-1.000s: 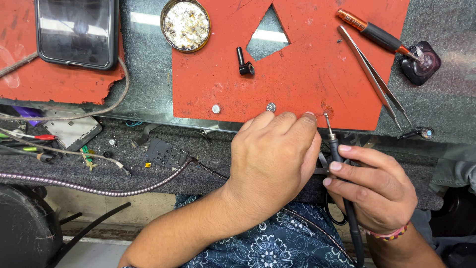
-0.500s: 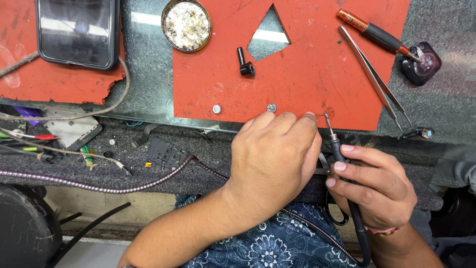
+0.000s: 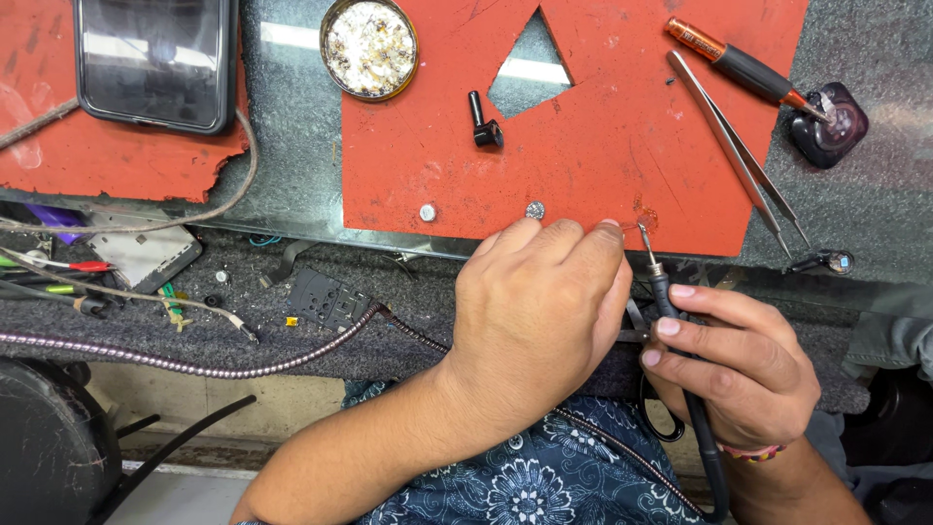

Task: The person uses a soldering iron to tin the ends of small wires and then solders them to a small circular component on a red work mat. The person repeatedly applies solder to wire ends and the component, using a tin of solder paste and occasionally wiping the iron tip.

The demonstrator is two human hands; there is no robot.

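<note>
Saw almost no change from the second before: found both hands in the same spots, with only a slight shuffle of the right fingers along the tool. Judged from that a steady, fine touch at the tip, not a reach or a swap.

Noted blue flowered cloth (image 3: 525, 476) nearest, at 6 o'clock, soft and printed. Found the left hand (image 3: 535, 321) just above it, palm down, fingers curled over the bench edge with the tips on the mat's lower border; could not tell what it pinched underneath, if anything. Found the right hand (image 3: 739, 374) at 4 o'clock, closed in a pen grip round a slim black pen-shaped tool (image 3: 671, 301), its thin metal tip aimed up at 12 and touching the near edge of the red mat (image 3: 603, 146), just beside the left fingertips. Traced its black cord looping down at 5 o'clock.

Spotted a ribbed, braided metal hose (image 3: 194, 355) at 8 o'clock across rough dark felt.

Further out, took the mat for matte rubbery sheet, scuffed, with a triangular cut-out. Counted two small round silvery discs (image 3: 428, 212) near its lower edge and a short black angled part (image 3: 483, 122) mid-mat. Noted long steel tweezers (image 3: 739, 146) at 2 o'clock, a screwdriver (image 3: 743, 68) with an orange and black handle beyond them, a round tin (image 3: 369, 47) of pale crumbs at 12, and a glossy dark phone (image 3: 155, 60) at 10.
</note>
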